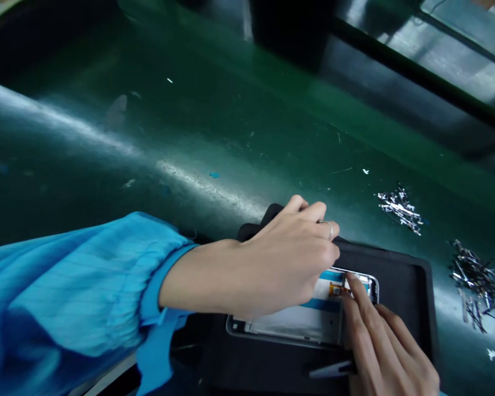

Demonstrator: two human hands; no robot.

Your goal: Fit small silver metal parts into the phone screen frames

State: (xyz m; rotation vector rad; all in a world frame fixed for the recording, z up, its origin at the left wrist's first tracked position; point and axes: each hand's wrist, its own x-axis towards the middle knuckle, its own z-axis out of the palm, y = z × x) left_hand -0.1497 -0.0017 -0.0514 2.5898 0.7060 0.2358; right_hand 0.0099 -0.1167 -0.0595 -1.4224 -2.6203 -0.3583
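Note:
A phone frame (301, 322) with a pale inner plate lies in a black tray (400, 275) at the lower middle. My left hand (284, 258), in a blue sleeve with a ring on one finger, rests over the frame's upper part with curled fingers; what is under them is hidden. My right hand (379, 341) comes up from the lower right. Its extended fingertips press on a small orange part (337, 287) near the frame's right end.
The tray sits on a dark green belt (190, 137). Two heaps of small shiny metal parts lie to the right: one heap (400, 208) beyond the tray, another heap (476, 278) at the right edge. A slim pale tool (328, 371) lies on the tray's near side. A metal rail (416, 71) runs along the back.

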